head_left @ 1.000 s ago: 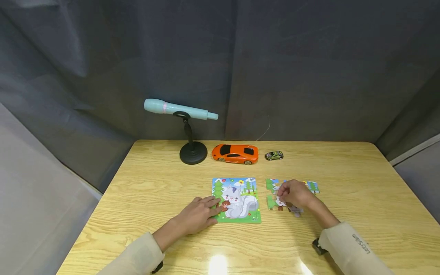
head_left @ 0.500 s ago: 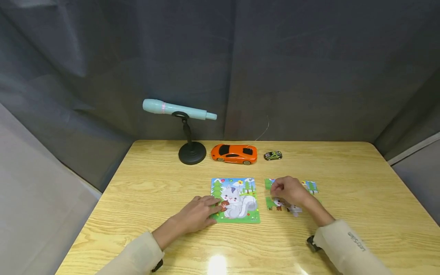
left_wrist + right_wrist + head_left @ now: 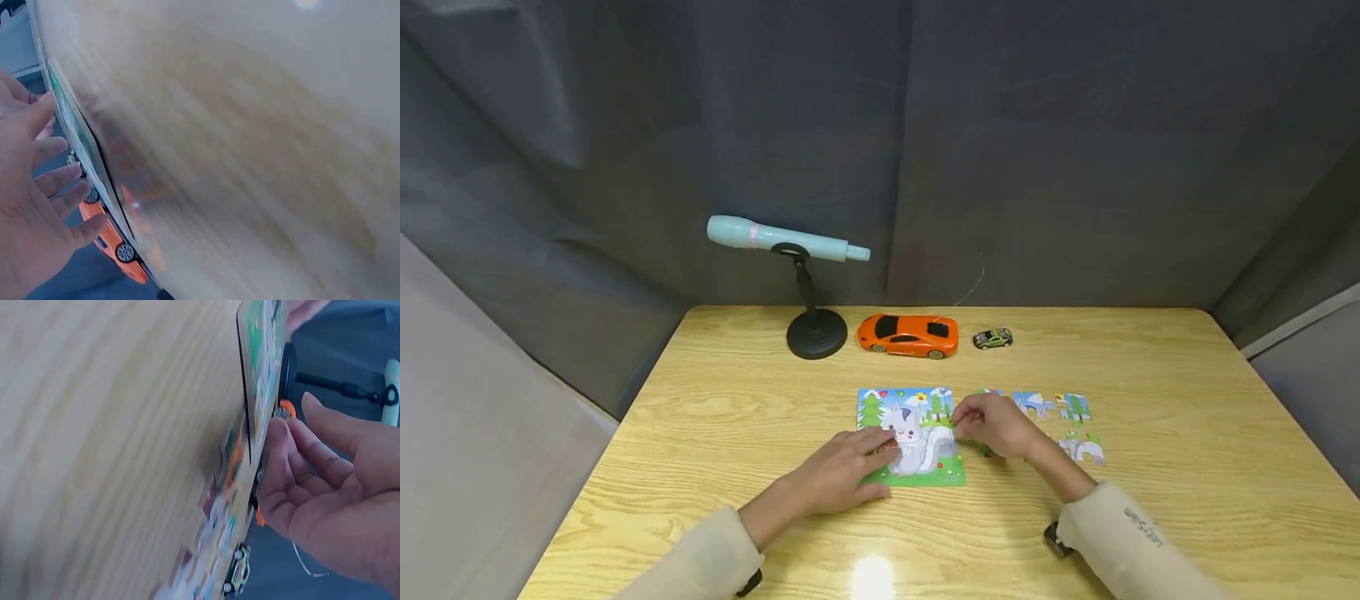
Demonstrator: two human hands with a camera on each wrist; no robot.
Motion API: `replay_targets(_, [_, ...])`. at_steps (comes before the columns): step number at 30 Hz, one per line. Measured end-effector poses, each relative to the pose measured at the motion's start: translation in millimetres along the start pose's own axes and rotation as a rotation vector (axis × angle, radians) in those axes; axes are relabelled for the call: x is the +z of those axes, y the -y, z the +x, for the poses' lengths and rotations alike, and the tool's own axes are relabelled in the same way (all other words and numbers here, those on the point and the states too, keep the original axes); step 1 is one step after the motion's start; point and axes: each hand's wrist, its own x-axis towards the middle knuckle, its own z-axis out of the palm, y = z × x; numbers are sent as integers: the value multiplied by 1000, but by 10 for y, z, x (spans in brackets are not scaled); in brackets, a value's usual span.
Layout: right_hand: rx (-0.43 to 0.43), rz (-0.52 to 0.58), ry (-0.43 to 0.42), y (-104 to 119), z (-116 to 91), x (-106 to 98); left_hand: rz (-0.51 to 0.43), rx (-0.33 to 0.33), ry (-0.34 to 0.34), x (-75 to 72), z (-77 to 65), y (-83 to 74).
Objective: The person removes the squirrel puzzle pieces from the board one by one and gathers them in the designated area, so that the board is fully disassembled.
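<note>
A square squirrel picture puzzle (image 3: 917, 458) lies flat on the table in the head view. My left hand (image 3: 842, 475) rests over its left side, fingers spread; in the left wrist view these fingers (image 3: 59, 181) reach along the puzzle (image 3: 81, 140). At the puzzle's right edge is my right hand (image 3: 996, 425), fingertips close to or touching that edge. The right wrist view shows its thumb apart from the bent fingers (image 3: 300, 456), and I see nothing held between them. Several loose jigsaw pieces (image 3: 1081, 448) lie to the right, some hidden by the right hand.
Behind the puzzle stand an orange toy car (image 3: 910, 336) and a small green toy car (image 3: 992, 337). A light blue microphone (image 3: 790, 239) sits on a black stand (image 3: 817, 333) at the back left. Dark curtain (image 3: 1037, 167) hangs behind the wooden table (image 3: 737, 400).
My right hand has moved left from above the loose pieces to the puzzle's right edge, uncovering some pieces. My left hand has slid slightly right across the puzzle.
</note>
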Motion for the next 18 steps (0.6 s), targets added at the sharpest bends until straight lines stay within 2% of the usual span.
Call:
replay_targets(5, [19,14,19,59,19,110,-18,30,26,43,9,-74])
replay_targets(12, [3,-17,57,118,9,204,2,57,47,66,33,-129])
replay_targets(18, [76,-40,42,169,27,267,25,55,61,84,40,-137])
